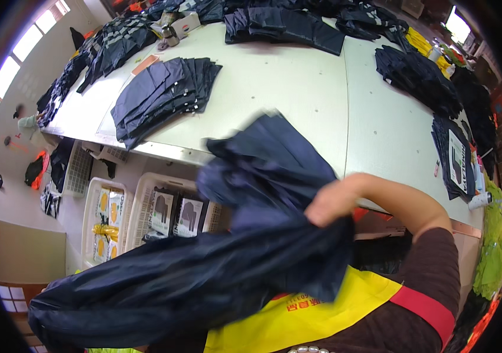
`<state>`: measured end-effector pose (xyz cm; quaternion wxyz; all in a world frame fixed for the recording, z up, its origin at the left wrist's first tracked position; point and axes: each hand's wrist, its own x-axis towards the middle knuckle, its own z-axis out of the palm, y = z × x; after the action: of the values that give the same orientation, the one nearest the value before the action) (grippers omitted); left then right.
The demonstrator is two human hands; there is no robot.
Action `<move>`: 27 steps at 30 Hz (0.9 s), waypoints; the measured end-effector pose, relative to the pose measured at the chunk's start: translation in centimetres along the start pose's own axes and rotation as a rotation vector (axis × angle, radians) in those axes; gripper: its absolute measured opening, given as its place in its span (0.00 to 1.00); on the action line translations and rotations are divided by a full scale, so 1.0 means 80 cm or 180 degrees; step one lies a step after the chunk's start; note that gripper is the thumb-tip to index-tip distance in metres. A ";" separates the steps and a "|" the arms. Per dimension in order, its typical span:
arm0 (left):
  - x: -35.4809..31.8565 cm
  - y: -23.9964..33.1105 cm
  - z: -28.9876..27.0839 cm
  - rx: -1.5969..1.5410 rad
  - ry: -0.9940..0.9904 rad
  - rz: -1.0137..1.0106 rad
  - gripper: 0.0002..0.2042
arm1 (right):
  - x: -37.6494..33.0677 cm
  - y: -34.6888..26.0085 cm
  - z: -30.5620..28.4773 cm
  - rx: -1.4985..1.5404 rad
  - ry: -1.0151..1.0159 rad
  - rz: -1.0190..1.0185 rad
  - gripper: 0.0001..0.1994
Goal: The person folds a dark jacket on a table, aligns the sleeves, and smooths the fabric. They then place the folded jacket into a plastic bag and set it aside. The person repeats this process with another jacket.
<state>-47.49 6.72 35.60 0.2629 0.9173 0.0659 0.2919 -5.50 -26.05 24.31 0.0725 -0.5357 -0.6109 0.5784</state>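
Observation:
A dark navy garment (204, 276) of thin, shiny fabric stretches across in front of me. One long tube of it, a leg or a sleeve, reaches to the lower left. Its bunched upper part (262, 165) rises over the table's near edge, smeared by motion. My right hand (336, 200) grips the cloth at the right, with the fingers closed round a fold. My left hand is not seen; the garment covers the lower left, where that arm would be. A fanned stack of folded dark garments (165, 97) lies on the table beyond.
The pale table (286, 76) carries more dark garment piles (286, 29) at its far side and right (418, 79). Below its left edge stand white baskets (139, 203) with packaged items. A white bottle (479, 200) lies near the right edge. Another person (27, 122) stands far left.

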 end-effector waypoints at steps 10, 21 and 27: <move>0.134 -0.097 -0.009 0.1438 0.1866 -0.0137 0.24 | -0.233 -0.097 0.067 0.0637 0.2557 -0.0528 0.15; 0.653 -0.104 0.349 0.2115 0.1239 0.0328 0.31 | -0.392 0.181 -0.284 -0.2341 0.5779 0.2532 0.20; 0.415 -0.112 0.606 0.1119 -0.0877 0.0117 0.37 | -0.242 0.246 -0.123 -0.2504 0.5585 0.1175 0.25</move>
<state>7.68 1.96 14.07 0.1001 0.9812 0.0624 0.1525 20.74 -38.93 22.34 0.2256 -0.8488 -0.3960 -0.2681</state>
